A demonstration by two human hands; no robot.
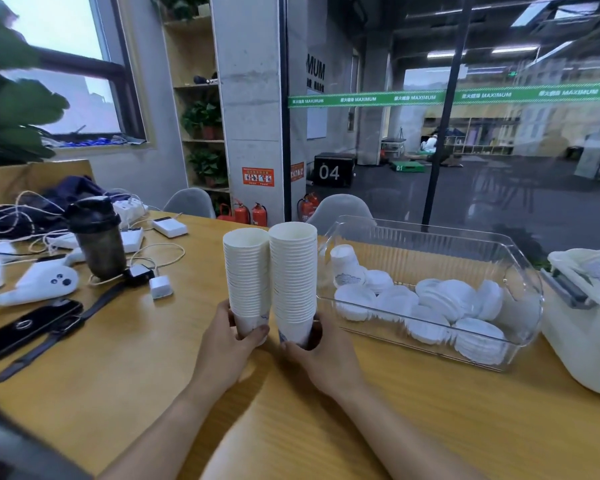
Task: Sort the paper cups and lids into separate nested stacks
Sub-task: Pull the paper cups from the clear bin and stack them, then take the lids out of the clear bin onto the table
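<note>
two tall nested stacks of white paper cups stand upright side by side on the wooden table [118, 375], just left of the clear ribbed plastic bin [520, 271]. left hand [227, 344] grips the base of the left cup stack [246, 282], fingers curled round the bottom cup, thumb on its front. right hand [321, 355] grips the base of the right cup stack [293, 278], fingers wrapped behind it. the two stacks touch or nearly touch near their rims; the right one stands slightly taller.

inside the bin: loose white round paper lids [430, 306] lie scattered and overlapping across its floor; a short stack of white cups with a blue print [345, 266] lies tilted in its near-left corner, against the lids.

right of the bin: a white plastic lidded box [582, 327], touching or just beside it. left of the bin, beyond the cup stacks: a dark shaker bottle [97, 237], a black phone [25, 327], white chargers and cables.
</note>
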